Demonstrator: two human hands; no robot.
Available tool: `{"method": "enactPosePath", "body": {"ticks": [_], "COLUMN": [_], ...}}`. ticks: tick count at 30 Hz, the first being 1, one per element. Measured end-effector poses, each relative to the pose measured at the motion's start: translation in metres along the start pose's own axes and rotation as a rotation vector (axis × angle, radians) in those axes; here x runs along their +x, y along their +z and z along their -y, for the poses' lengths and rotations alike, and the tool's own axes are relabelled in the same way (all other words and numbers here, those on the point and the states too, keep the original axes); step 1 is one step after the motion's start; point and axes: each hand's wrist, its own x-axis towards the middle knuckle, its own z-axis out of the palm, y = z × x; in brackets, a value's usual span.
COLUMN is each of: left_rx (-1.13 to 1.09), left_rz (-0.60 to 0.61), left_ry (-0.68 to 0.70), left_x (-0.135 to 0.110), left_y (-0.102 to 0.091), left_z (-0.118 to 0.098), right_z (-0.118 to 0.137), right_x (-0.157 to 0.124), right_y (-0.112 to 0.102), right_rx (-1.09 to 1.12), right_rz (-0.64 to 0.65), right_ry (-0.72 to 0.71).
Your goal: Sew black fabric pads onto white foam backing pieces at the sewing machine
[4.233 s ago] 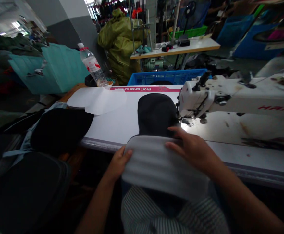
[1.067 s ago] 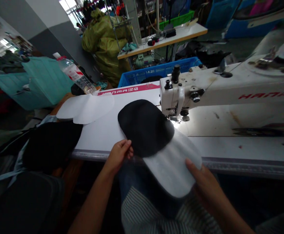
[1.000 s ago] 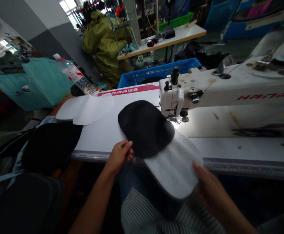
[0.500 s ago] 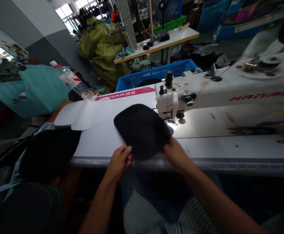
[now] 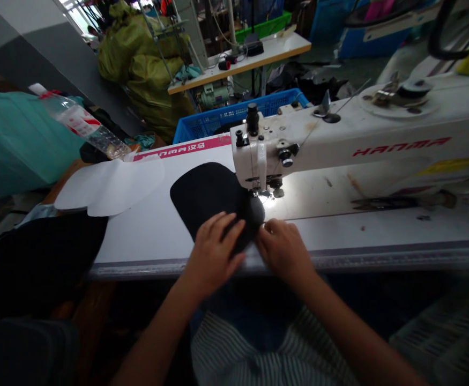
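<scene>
A dark rounded fabric piece [image 5: 204, 193] lies on the white sewing table [image 5: 154, 230], its right edge under the head of the white sewing machine [image 5: 339, 139]. My left hand [image 5: 214, 252] rests flat on the piece's near part, fingers stretched out. Beside it, my right hand [image 5: 284, 249] has its fingers curled and pinches the piece's right edge just in front of the needle area. The white padded piece seen before is hidden.
White cut pieces [image 5: 109, 185] lie at the table's far left beside a tilted plastic water bottle [image 5: 79, 123]. A stack of dark pieces [image 5: 41, 257] sits at the left. A blue crate [image 5: 226, 115] and another work table [image 5: 242, 61] stand behind.
The white padded piece went under the dark one and out of sight. My left hand moved onto the dark piece and flattened; my right hand came up to its edge by the needle.
</scene>
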Motion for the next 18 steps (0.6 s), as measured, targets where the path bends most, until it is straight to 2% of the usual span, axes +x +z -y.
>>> {"method": "enactPosePath", "body": {"ticks": [2, 3, 5, 9, 11, 14, 18], "left_rx": [-0.002, -0.022, -0.122, -0.430, -0.495, -0.399, -0.067], "left_rz": [0.157, 0.211, 0.257, 0.209, 0.201, 0.237, 0.292], "left_ry": [0.167, 0.175, 0.084, -0.204, -0.235, -0.080, 0.092], "left_x": [0.027, 0.038, 0.053, 0.060, 0.059, 0.056, 0.052], "left_y": [0.014, 0.021, 0.029, 0.026, 0.022, 0.022, 0.032], "left_z": [-0.009, -0.008, 0.002, 0.030, 0.034, 0.027, 0.015], "right_z": [-0.001, -0.001, -0.002, -0.005, -0.006, -0.007, -0.006], "right_x": [-0.001, -0.002, -0.002, -0.003, -0.003, -0.002, -0.001], "right_y": [0.005, 0.006, 0.008, 0.013, 0.016, 0.017, 0.015], "right_rx": [-0.061, -0.072, -0.070, -0.029, -0.012, -0.001, 0.002], "right_rz": [-0.021, -0.028, -0.045, -0.133, -0.166, -0.182, -0.144], "right_ry": [-0.018, -0.021, -0.028, -0.049, -0.050, -0.048, -0.037]}}
